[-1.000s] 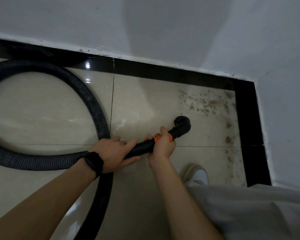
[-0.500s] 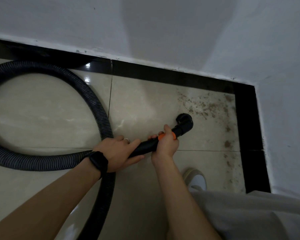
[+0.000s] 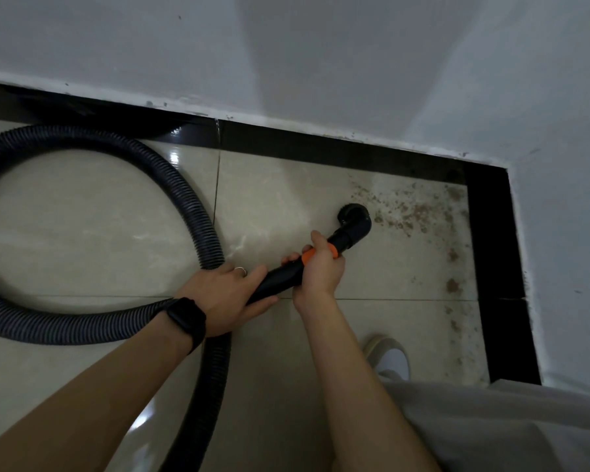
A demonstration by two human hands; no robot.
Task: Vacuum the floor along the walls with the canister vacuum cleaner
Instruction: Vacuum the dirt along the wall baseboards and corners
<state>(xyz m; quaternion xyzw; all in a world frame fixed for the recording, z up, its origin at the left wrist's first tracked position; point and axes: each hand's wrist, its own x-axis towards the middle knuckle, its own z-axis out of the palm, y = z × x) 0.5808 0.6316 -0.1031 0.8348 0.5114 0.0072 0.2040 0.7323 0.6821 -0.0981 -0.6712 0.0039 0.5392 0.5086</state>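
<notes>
at the bottom of the frame two bare forearms reach up from the lower edge, with pale trouser cloth point(image 3: 491, 424) at lower right and the toe of a shoe point(image 3: 390, 357) just above it on the tile floor point(image 3: 82, 226). a little higher, at centre, the left hand point(image 3: 223, 298), with a dark wristband point(image 3: 186, 318) and a ring, is wrapped around the rear of the black wand point(image 3: 280, 277), and the right hand point(image 3: 321, 270) is closed around its orange collar point(image 3: 309, 255) further forward, thumb lying along the top. the wand looks like rigid plastic and light, so it should steer easily from these two holds, the forward hand aiming and the rear one taking the drag. the ribbed hose point(image 3: 191, 212) behind it is soft and springy; it loops wide through the left half of the frame and crosses itself under the left wrist, and i judge it may tug or kink if pulled hard. beyond the right hand the elbow nozzle point(image 3: 355, 221) sits mouth down on the tile at centre right, at the edge of a scatter of brown debris point(image 3: 413, 212) that spreads toward the corner and down the right side. farthest off, the black skirting point(image 3: 321, 148) meets the pale wall point(image 3: 286, 56) across the top.
</notes>
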